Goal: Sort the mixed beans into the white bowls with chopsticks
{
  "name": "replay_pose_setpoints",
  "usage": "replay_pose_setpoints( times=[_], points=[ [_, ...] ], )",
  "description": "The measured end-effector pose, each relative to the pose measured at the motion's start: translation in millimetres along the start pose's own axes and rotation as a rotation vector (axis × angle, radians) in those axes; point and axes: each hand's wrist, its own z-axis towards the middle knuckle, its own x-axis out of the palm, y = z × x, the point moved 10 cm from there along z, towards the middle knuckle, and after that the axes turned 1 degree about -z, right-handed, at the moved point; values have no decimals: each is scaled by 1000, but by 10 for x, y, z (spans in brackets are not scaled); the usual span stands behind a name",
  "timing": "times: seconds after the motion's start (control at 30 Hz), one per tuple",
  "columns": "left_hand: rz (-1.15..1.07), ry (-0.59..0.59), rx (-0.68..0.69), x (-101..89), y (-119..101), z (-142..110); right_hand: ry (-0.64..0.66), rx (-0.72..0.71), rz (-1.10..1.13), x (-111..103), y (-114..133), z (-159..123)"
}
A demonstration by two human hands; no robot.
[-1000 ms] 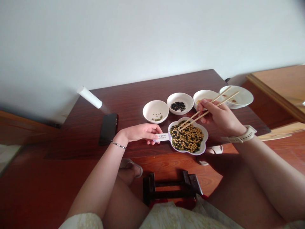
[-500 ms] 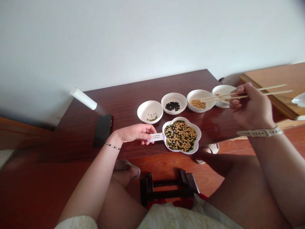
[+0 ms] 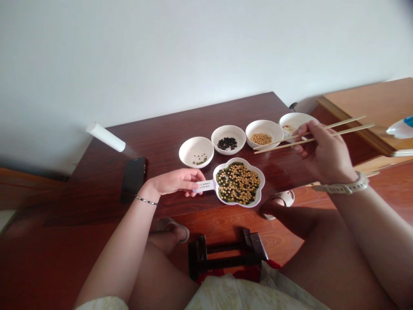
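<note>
My left hand point(image 3: 180, 181) is closed on the labelled handle of a white flower-shaped dish point(image 3: 262, 182). Yellow, black and green beans point(image 3: 239, 183) lie mixed in that dish. A pair of wooden chopsticks point(image 3: 284, 143) is gripped in my right hand point(image 3: 325, 144), their tips slightly apart near the front of the bowl of yellow beans point(image 3: 260, 138); I make out nothing between them. Left of it stand a bowl with black beans point(image 3: 227, 143) and a bowl with a few green beans point(image 3: 200, 161). The rightmost bowl point(image 3: 295, 117), partly behind my right hand, holds some pale pieces.
A black phone point(image 3: 133, 178) and a white cylinder point(image 3: 106, 137) are on the left of the dark wooden table point(image 3: 167, 127). A lighter wooden surface point(image 3: 364, 101) adjoins at right, bearing a white and blue object point(image 3: 403, 127). Below is a dark stool point(image 3: 226, 254).
The chopstick tips have come from over the yellow-bean bowl toward me, to its near side, and spread apart. My left hand keeps the handle. The whole view has shifted slightly.
</note>
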Motion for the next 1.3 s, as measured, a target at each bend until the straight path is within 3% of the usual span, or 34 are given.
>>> replay_pose_setpoints(
  times=[0.17, 0.3, 0.77, 1.3],
  points=[
    [2, -7, 14, -4, 3, 3, 180, 125, -118, 403, -180, -220],
    [3, 3, 13, 2, 10, 3, 299, 199, -201, 571, -336, -316],
    [4, 19, 5, 39, -36, -23, 288, 182, -200, 577, -483, -338],
    [3, 25, 22, 33, -27, -20, 321, 147, -202, 647, -454, -361]
  ],
)
